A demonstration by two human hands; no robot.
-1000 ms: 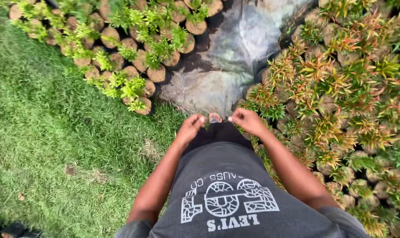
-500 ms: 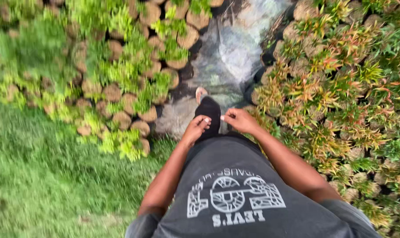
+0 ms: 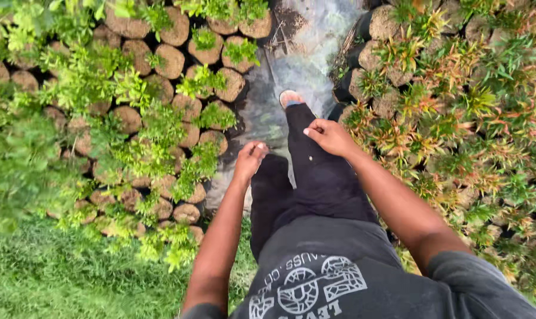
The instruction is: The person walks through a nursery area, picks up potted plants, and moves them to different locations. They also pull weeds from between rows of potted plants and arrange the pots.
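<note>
I look straight down at my dark trousers and grey printed shirt. My left hand [image 3: 249, 159] hangs loosely curled in front of my left thigh and holds nothing. My right hand [image 3: 329, 136] hovers over my right leg, fingers loosely bent, empty too. My right foot [image 3: 290, 98] is stepped forward onto a strip of grey plastic sheet [image 3: 306, 59] that runs between two beds of plants. Neither hand touches any plant.
Left of the sheet stand several rows of soil-filled nursery bags [image 3: 162, 59] with small green seedlings [image 3: 149, 147]. Right of it is a dense bed of green, orange and red leafy plants [image 3: 469, 112]. Grass [image 3: 55, 277] covers the ground at lower left.
I have stepped forward off the grass onto the plastic strip, right foot leading. The plant beds have come closer on both sides. Both hands stay empty near my thighs.
</note>
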